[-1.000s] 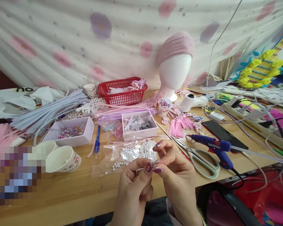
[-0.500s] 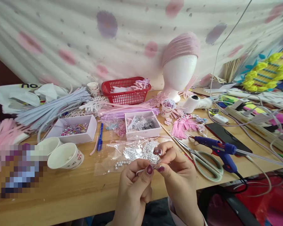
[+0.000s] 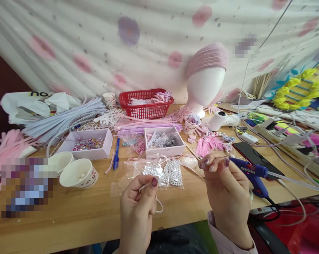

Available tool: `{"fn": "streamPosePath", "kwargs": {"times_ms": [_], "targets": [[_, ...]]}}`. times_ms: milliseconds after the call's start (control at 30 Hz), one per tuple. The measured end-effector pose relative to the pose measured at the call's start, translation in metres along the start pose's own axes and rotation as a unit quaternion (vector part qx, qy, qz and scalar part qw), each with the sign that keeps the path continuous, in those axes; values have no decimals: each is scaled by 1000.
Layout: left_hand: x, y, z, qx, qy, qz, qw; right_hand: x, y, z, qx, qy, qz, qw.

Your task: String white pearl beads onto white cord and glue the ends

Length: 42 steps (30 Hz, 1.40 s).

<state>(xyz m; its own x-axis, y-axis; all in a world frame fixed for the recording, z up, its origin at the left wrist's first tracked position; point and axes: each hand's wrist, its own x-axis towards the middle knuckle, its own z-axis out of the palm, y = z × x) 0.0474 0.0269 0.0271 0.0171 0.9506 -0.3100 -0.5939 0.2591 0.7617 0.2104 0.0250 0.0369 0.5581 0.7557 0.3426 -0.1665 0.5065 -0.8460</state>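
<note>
My left hand pinches a thin white cord between thumb and forefinger. A short loop of it hangs out to the right of the fingers. My right hand is raised apart from the left, its thumb pressed against curled fingers; whatever may be in that grip is too small to make out. Behind my hands lies a clear plastic bag with white pearl beads. A blue glue gun lies just beyond the right hand, which hides part of it and nearly all of the scissors.
Paper cups stand at the left. Two shallow boxes hold gems and small parts. Farther back are a red basket and a foam head with a pink wrap. A phone, cables and a power strip crowd the right.
My hands were together at the cord; now they are apart. The right hand has moved right, over the scissors, while the left has shifted slightly left with the cord.
</note>
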Motion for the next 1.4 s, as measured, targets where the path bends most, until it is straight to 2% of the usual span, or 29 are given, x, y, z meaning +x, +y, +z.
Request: {"fn": "streamPosePath", "kwargs": {"times_ms": [67,200,300,433,633,733,833,1033,1233,1400], "targets": [[-1,1,-1,-2,12,17,1000,-3,9,-2,-43,-2,11,999],[2,-1,-11,12,5,37,999,-11,29,-4,-142,-36,88,985],[5,-3,-17,19,3,45,999,-16,35,-1,-101,-56,150,982],[7,-3,-20,16,6,56,998,-21,32,9,-14,-22,201,979],[6,-3,-21,4,9,52,999,-29,31,16,-3,-17,152,988],[3,-2,-19,5,10,46,999,-40,30,23,-35,-96,109,989],[-2,0,-13,4,22,42,999,-48,27,33,-28,-165,101,981],[-13,4,-2,-1,30,30,999,-49,28,43,40,-138,119,982],[-21,-2,3,-13,12,-4,1000,-55,28,48,73,-89,80,990],[-22,-5,3,-8,4,-1,1000,-51,22,49,98,-52,86,990]]}}
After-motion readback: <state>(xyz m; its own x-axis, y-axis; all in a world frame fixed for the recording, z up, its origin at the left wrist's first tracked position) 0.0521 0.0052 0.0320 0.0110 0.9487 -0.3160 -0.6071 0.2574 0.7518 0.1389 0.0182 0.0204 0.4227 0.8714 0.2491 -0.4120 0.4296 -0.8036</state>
